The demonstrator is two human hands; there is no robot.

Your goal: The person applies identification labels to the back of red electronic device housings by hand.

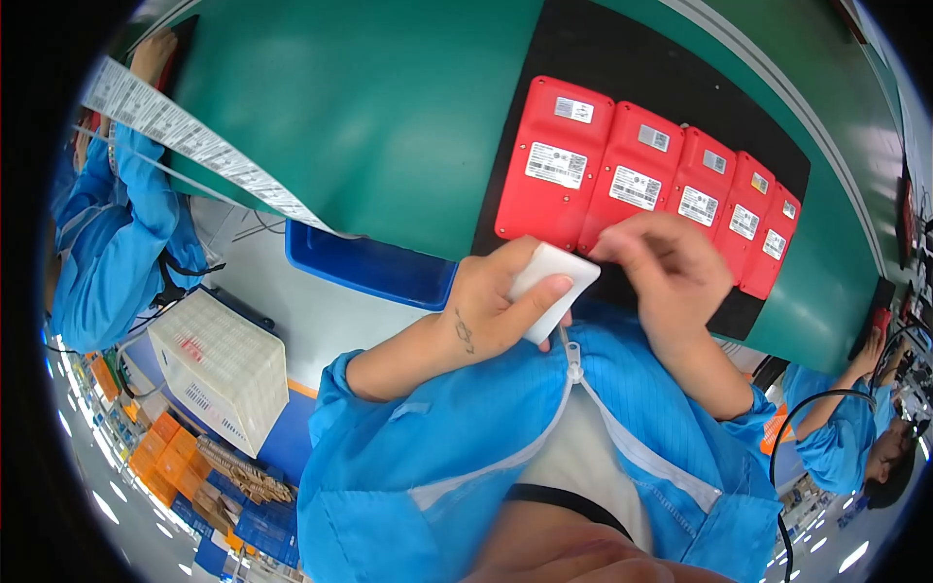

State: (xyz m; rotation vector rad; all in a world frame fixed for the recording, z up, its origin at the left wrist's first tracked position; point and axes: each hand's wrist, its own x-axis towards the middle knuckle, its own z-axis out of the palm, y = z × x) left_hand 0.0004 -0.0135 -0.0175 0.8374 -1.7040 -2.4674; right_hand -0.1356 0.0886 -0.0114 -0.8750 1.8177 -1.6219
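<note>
My left hand [496, 303] is closed around a flat white rectangular pad [556, 284], with the thumb lying across its face. The pad is tilted in front of my chest, and its kind does not show. My right hand [673, 272] is beside the pad's upper right corner, thumb and forefinger brought together; whatever they pinch, if anything, is too small to tell. Just beyond both hands, several red flat device housings [601, 194] lie side by side in a row on a black mat [573, 49]. Each housing bears a small silver sticker and a larger white printed label.
A long strip of printed labels [209, 141] stretches over the green table [389, 97] at left. Below it are a blue tray [369, 267] and a white plastic crate [224, 364]. Co-workers in blue sit at left [131, 243] and right [836, 437]. A black cable hangs at right.
</note>
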